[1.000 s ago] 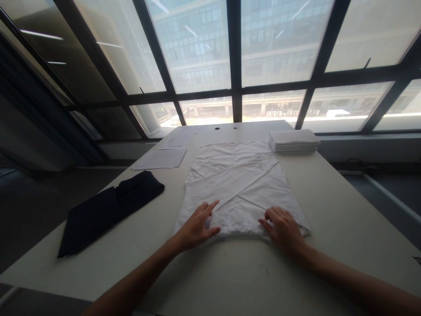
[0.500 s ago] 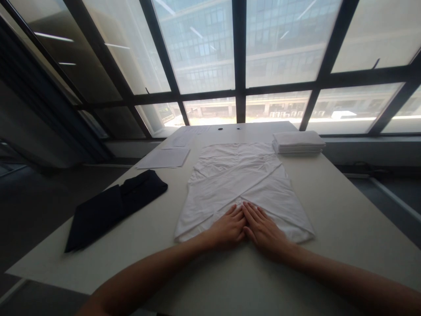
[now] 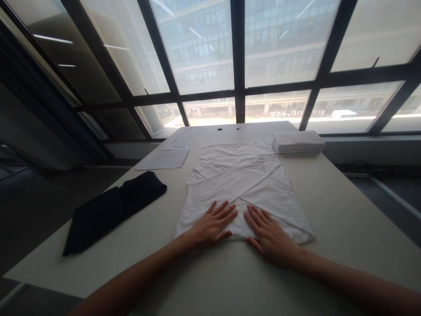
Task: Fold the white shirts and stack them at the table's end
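Note:
A white shirt (image 3: 240, 175) lies spread on the table in front of me, its sides and sleeves folded inward and its cloth lightly creased. My left hand (image 3: 212, 226) rests palm down on the near edge of the shirt, fingers stretched and slightly spread. Beside it, my right hand (image 3: 269, 235) lies flat on the same edge, with its fingers pointing forward and a bit to the left. A narrow strip of the shirt shows between the two hands. Neither hand grips the cloth.
Dark folded trousers or similar garment (image 3: 115, 208) lie on the left of the white table (image 3: 345, 228). Paper sheets (image 3: 164, 159) sit behind it. At the back right stands a stack of folded white cloth (image 3: 297, 142). Windows (image 3: 197, 44) rise beyond the table.
My hands were together at the middle of the shirt's near edge. They have now moved apart, the left one to the left and the right one slightly to the right.

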The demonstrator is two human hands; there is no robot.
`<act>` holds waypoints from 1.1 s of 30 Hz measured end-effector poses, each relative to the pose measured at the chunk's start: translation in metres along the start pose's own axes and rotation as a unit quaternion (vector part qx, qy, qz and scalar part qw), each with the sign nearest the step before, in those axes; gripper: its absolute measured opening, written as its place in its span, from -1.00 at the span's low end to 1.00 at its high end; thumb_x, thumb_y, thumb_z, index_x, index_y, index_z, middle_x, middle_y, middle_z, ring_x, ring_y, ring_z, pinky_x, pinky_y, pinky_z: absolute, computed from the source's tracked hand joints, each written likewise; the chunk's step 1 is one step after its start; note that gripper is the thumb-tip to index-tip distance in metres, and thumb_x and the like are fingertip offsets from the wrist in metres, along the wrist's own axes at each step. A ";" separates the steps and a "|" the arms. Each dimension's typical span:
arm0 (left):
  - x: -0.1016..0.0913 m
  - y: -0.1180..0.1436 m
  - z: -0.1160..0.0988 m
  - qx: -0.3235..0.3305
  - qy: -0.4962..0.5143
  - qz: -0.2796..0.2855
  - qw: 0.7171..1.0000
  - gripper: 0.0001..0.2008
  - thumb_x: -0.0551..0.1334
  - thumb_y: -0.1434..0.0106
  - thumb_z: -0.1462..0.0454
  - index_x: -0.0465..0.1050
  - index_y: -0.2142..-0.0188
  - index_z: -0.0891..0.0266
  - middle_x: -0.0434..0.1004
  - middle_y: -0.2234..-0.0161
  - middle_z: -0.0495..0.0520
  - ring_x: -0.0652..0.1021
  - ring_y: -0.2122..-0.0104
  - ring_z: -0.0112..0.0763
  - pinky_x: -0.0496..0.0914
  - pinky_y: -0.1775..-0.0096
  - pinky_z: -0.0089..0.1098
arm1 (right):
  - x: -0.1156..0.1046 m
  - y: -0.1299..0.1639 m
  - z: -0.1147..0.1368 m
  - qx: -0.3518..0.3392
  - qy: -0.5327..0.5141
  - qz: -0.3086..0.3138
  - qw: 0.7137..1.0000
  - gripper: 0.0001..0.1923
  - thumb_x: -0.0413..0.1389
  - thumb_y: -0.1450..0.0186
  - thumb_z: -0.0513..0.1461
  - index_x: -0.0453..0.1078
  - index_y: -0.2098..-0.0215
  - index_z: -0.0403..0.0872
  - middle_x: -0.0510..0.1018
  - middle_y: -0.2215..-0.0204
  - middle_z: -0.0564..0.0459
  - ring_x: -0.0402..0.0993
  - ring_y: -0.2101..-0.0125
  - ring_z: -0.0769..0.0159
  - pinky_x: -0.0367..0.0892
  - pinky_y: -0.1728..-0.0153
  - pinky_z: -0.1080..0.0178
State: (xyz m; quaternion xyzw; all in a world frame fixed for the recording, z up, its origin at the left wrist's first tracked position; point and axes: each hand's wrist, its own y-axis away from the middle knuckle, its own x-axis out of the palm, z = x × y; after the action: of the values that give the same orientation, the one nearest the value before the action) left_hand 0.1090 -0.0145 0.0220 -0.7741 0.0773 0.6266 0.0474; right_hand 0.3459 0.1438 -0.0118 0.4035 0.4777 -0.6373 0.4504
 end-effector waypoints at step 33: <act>-0.022 -0.006 0.076 -0.011 0.014 -0.011 1.000 -0.45 -0.05 -0.53 0.01 0.04 -0.44 0.02 0.00 -0.45 0.12 -0.05 -0.44 -0.15 -0.14 -0.37 0.02 | 0.014 -0.033 0.032 0.103 0.019 -0.002 0.994 -0.21 0.02 -0.27 -0.33 0.03 -0.46 -0.21 0.00 -0.43 -0.26 -0.15 -0.43 -0.06 -0.01 -0.36 -0.15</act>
State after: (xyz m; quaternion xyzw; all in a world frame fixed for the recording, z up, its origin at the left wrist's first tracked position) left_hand 0.0323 0.0053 0.0277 -0.7838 0.0629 0.6162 0.0446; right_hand 0.3081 0.1148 -0.0101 0.4591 0.4183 -0.6763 0.3962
